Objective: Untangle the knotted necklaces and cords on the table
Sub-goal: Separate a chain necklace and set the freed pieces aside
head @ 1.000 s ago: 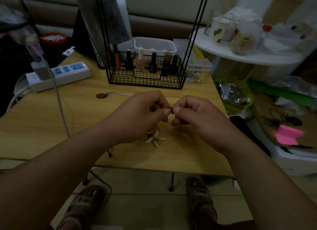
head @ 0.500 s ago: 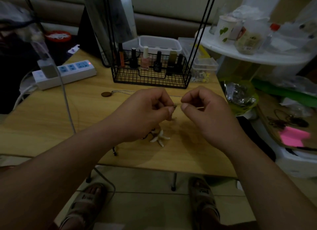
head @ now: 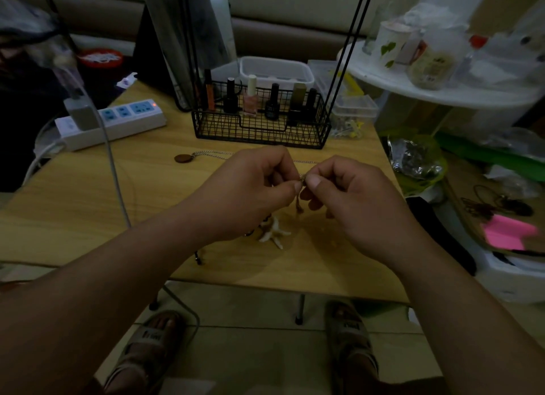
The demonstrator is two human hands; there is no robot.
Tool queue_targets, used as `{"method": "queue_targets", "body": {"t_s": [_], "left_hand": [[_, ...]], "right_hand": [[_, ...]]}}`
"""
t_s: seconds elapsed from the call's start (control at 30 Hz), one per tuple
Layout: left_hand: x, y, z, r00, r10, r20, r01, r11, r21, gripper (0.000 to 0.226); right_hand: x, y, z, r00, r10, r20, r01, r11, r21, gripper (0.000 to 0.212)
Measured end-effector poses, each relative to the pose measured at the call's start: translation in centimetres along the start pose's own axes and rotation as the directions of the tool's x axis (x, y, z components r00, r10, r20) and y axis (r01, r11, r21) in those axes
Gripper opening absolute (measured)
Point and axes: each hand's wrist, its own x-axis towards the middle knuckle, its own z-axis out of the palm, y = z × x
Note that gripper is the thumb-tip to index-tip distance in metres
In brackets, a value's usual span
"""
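Observation:
Above the wooden table (head: pixel 88 205) my left hand (head: pixel 250 191) and my right hand (head: pixel 351 200) meet fingertip to fingertip, both pinching a thin brown cord (head: pixel 299 203) whose knotted end hangs down between them. Under my left hand lies a white shell-like pendant (head: pixel 274 232) with dark beads beside it, partly hidden. A silver chain (head: pixel 212 153) with a round brown pendant (head: pixel 182 158) lies on the table behind my hands.
A black wire basket (head: pixel 259 129) of nail polish bottles stands at the back. A white power strip (head: pixel 115 123) with a cable sits at back left. Clear plastic boxes (head: pixel 351 111) are at back right. A cluttered white shelf (head: pixel 442 90) stands right of the table.
My hands, slightly apart half a second ago, have come back together. A short end of brown cord now hangs between the fingertips.

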Motion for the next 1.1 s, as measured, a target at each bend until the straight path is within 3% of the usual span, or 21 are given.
{"method": "queue_targets", "body": {"t_s": [0.33,0.53,0.73,0.87,1.1], "left_hand": [[-0.1,0.6,0.4,0.998,-0.053,0.015,0.054,0.997,-0.051,0.005],[-0.3,1.0,0.0,0.990,-0.091,0.105,0.103,0.988,-0.113,0.008],[-0.2,0.8,0.4,0.994,-0.107,0.026,0.110,0.982,-0.156,0.007],[-0.1,1.0,0.4,0.993,-0.116,0.005,0.115,0.982,-0.151,0.008],[-0.3,1.1,0.6,0.989,-0.143,0.036,0.147,0.977,-0.156,0.017]], "right_hand": [[-0.3,0.1,0.5,0.996,-0.070,-0.053,0.066,0.994,-0.085,0.009],[-0.5,0.0,0.4,0.991,-0.113,-0.070,0.102,0.984,-0.146,0.011],[-0.5,0.2,0.5,0.996,-0.021,-0.086,0.027,0.998,0.064,0.007],[-0.4,0.3,0.6,0.995,-0.021,-0.092,0.031,0.994,0.105,0.007],[-0.7,0.4,0.9,0.991,-0.098,-0.093,0.088,0.990,-0.106,0.010]]}}
